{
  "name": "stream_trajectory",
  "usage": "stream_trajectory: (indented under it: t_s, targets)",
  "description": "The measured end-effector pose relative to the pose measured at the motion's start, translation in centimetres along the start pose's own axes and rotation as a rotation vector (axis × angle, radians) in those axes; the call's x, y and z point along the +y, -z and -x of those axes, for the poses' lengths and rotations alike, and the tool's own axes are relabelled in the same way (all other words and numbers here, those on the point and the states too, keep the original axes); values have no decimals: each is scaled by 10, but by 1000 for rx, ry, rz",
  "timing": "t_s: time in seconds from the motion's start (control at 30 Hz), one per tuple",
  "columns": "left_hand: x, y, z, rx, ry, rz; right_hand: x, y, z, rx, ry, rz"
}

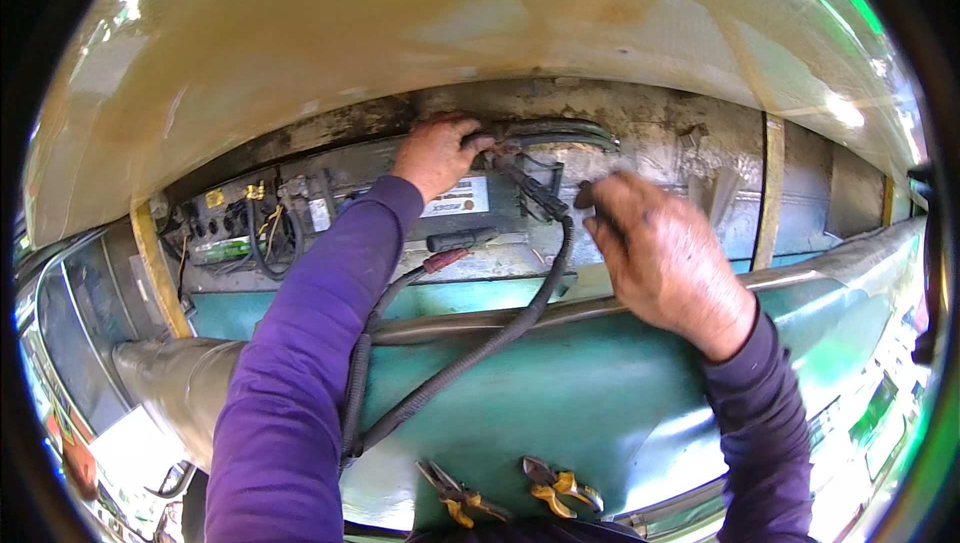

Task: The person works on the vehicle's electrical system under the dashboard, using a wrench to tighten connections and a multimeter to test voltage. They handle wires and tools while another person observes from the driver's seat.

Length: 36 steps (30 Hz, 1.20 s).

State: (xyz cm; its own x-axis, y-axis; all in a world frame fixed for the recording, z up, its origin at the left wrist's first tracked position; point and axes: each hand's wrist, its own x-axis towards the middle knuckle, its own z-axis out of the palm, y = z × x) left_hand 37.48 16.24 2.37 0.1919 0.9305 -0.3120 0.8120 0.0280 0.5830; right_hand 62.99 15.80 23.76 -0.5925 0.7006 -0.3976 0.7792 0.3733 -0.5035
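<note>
My left hand (437,155) reaches into a recess, its fingers closed on a dark cable (482,142) with a reddish end. Just beside those fingers, a black corrugated conduit (520,318) runs up to a taped cable joint (540,197). My right hand (665,248) is to the right of this joint, fingers curled. A small dark piece (585,195) shows at its fingertips, too unclear to name. Below my left hand are a second cable end with red wrapping (445,260) and a short black sleeve (455,241).
Long-nose pliers (460,495) and cutting pliers (562,489), both with yellow handles, lie on the green panel (620,393) at the front. An electrical box with wires (240,233) is at the left. A large tan panel (440,23) hangs overhead; yellow posts (770,193) flank the recess.
</note>
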Motion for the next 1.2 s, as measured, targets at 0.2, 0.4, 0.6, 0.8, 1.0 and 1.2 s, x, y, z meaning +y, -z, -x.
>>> stream_trajectory:
  t_s: [0.2, 0.4, 0.6, 0.8, 1.0, 1.2]
  targets:
    - [-3, -4, 1, 7, 42, -34, 40, -33, -33, 140, 80, 135]
    - [-3, -5, -3, 25, 90, 63, 49, -80, -130, 38, -138, 311]
    - [-6, -1, -8, -69, 72, 156, 92, -132, -173, -199, -159, 47]
    - [-11, 4, -10, -71, 74, 139, 108, -149, -171, 20, -80, 65]
    - [6, 35, 5, -180, 71, 112, 108, -151, -174, -30, -46, 64]
    - [34, 101, 74, -113, -16, 16, 107, -149, -175, -35, -31, -44]
